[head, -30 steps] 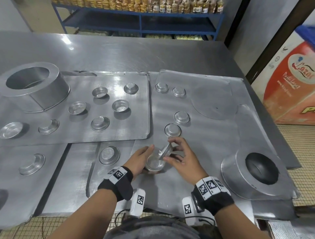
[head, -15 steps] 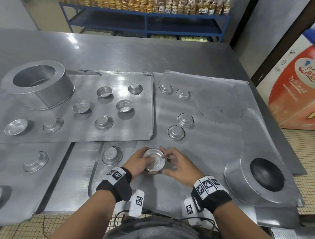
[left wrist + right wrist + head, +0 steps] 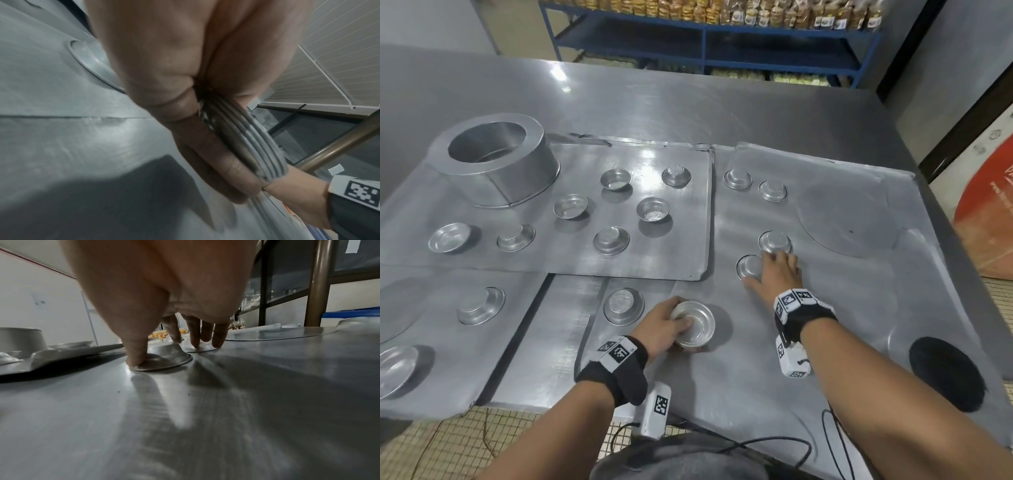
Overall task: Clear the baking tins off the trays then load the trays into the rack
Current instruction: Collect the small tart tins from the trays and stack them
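L hand (image 3: 661, 327) grips nested tart-tin stack (image 3: 693, 323). R hand (image 3: 164, 293), grip wide, touches inverted tin (image 3: 164, 359) at 12: light, slick, pinch flared rim.

Silver tins (image 3: 693, 323), grey trays (image 3: 825, 301) — blue shelving (image 3: 703, 36), black-white wristbands (image 3: 796, 301).

Beyond the brushed steel surface (image 3: 688, 99) stands a blue metal shelf unit (image 3: 705, 37) lined with yellow packaged goods (image 3: 756, 13), and an orange printed banner (image 3: 986, 205) leans at right.
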Demonstrator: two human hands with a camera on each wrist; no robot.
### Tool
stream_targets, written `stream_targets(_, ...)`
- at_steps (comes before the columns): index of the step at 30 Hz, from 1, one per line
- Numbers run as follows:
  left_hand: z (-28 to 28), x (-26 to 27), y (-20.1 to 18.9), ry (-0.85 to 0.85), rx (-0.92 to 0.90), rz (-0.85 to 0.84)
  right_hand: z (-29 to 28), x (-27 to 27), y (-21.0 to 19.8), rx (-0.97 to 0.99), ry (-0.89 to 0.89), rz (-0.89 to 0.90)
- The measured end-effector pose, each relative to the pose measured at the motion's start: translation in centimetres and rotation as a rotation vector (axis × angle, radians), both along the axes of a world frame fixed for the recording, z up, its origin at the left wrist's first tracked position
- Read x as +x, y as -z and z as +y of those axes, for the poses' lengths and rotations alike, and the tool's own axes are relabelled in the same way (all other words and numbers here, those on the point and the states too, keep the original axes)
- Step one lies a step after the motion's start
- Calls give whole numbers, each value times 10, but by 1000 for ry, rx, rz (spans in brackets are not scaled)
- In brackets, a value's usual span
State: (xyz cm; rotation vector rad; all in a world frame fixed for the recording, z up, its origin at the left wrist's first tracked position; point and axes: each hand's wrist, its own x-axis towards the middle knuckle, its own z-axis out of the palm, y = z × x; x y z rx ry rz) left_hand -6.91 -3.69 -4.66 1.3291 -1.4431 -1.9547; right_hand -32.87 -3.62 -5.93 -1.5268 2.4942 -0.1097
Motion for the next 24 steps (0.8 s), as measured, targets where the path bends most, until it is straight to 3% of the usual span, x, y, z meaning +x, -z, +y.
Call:
stream_targets(14,5,8,-4,-27,2,-25,22,21,-12,-365,55,-276)
stream_targets(17,6,6,-3,-55,67,-12,41,38,-22,-485,52,-490)
stream_targets(20,7,3,-3,-82,87,1,58,56,-32,-584,-5,-633)
stream_targets(24,12,-5,-8,-103,78,2,75,73,-40,-609,-177,-683)
